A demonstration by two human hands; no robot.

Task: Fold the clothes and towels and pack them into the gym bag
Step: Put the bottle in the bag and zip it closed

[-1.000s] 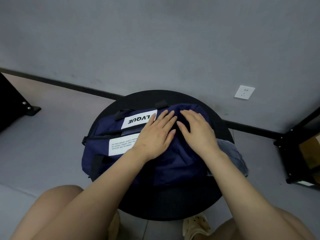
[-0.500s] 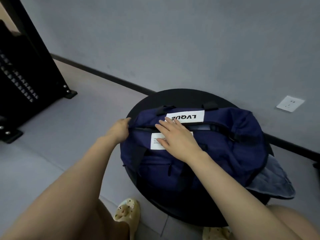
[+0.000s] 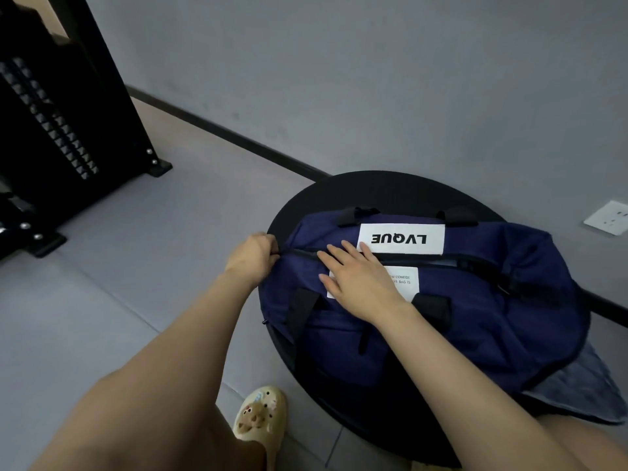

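1. Right now the navy gym bag [image 3: 441, 321] lies on the round black table [image 3: 343, 195], its zip line running across the top.
2. Left hand [image 3: 253, 258] is clenched at the bag's left end, pinching where the zip starts.
3. Right hand [image 3: 358, 282] lies flat, fingers straight, pressing the bag just beside that grip.
4. Grey cloth [image 3: 584, 385] pokes out under the bag's right end.
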